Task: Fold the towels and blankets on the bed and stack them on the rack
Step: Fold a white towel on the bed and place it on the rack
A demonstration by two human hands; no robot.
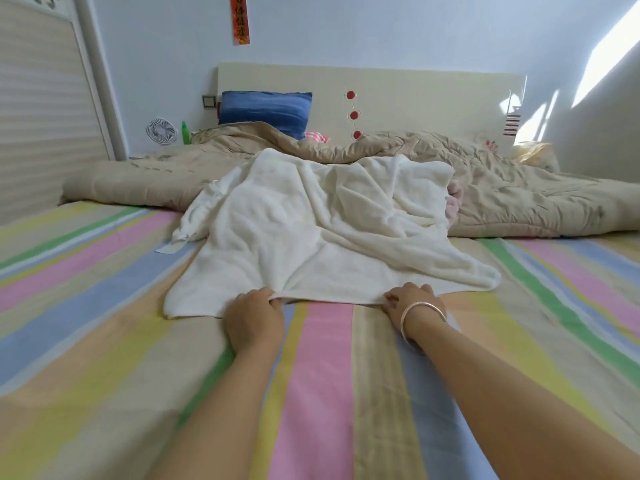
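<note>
Striped bedsheet (pixel 104 306); near hem of white towel (pixel 311 237) in pinch grip of left hand (pixel 252 318), right hand (pixel 414 303).

This is a bedroom in a private home. A wide bed (pixel 104 306) with a sheet of pastel stripes fills almost the whole view. Its cream headboard (pixel 415 88), marked with red round dots, stands against the pale wall. A blue pillow (pixel 265 107) leans on the headboard, and a beige quilt (pixel 519 202) lies crumpled across the far part of the bed. At the left corner stand a small white fan (pixel 161 130) and a green bottle (pixel 186 133) (small household things). A red paper strip (pixel 240 19) with characters hangs on the wall. A slatted wardrobe door (pixel 34 98) is at the left.
</note>
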